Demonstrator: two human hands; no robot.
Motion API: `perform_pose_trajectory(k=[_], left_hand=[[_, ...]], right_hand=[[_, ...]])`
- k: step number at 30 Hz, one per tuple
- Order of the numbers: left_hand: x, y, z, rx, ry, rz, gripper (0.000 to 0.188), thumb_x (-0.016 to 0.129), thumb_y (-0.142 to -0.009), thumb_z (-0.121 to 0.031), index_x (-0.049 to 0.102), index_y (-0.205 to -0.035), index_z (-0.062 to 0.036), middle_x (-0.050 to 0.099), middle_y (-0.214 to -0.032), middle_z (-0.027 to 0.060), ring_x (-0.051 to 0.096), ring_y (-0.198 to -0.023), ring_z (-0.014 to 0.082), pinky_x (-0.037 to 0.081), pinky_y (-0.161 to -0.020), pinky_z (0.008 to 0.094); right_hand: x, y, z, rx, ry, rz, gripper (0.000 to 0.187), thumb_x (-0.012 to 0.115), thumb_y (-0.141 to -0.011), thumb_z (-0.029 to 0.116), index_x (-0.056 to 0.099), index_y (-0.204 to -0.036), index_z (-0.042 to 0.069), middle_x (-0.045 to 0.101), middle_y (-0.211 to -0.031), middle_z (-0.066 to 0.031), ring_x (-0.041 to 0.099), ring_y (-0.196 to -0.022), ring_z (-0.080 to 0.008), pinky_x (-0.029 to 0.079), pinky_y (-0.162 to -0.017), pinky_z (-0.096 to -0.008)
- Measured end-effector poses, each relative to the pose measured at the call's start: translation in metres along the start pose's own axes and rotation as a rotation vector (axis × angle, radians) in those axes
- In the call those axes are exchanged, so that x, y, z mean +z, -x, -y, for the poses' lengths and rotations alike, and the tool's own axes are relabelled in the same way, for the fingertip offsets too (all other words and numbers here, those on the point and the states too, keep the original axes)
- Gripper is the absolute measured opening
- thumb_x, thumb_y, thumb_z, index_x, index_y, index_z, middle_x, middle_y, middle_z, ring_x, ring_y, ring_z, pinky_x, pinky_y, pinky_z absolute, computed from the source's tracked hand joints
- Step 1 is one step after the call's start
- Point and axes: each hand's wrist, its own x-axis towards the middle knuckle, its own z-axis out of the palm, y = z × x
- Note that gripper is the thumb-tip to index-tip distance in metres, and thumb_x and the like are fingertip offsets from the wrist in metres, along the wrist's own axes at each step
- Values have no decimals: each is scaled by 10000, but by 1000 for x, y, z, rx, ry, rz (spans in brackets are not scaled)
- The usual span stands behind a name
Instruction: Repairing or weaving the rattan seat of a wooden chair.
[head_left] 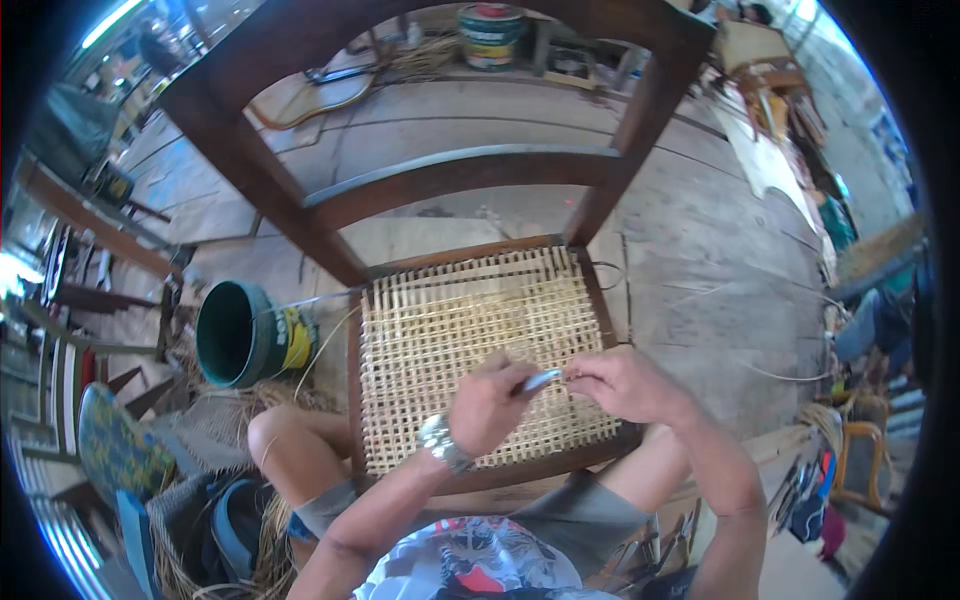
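Observation:
Over a dark wooden chair (480,180) with a woven cane seat (440,345), both my hands meet near the seat's right side. My left hand (487,403), with a metal watch at the wrist, is closed round a small shiny tool (543,380) that looks like a blade; its handle is hidden in the fist. Close by its tip, my right hand (625,385) pinches thumb and fingers together. What lies in that pinch, perhaps the end of a cane strand, is too small to make out. At the seat's far side the weave is more open.
Left of the chair a dark green bucket (228,335) lies tipped, a strand (325,350) curving beside it. Another bucket (490,38) stands beyond the backrest. Loose cane (270,540) is heaped at lower left. Hand tools (800,495) lie at lower right. Another chair (765,65) stands far right.

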Motion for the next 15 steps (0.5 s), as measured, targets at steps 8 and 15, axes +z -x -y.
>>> perform_pose_trajectory(k=[8, 15], left_hand=[[-27, 13, 29, -174, -11, 48, 167, 721, -876, -190, 704, -869, -24, 595, -717, 111, 555, -622, 241, 437, -584, 360], [-21, 15, 13, -197, 99, 88, 205, 773, -829, -205, 706, -857, -13, 607, -725, 105, 577, -612, 213, 437, -558, 346]], right_hand=[[31, 11, -24, -232, 293, -668, 271, 628, -931, 257, 638, -1082, 33, 680, -824, -178, 683, -816, -336, 525, -765, -412], [33, 13, 1, -33, -64, -137, 248, 585, -961, 254, 603, -1068, 31, 684, -951, -210, 660, -892, -399, 516, -760, -465]])
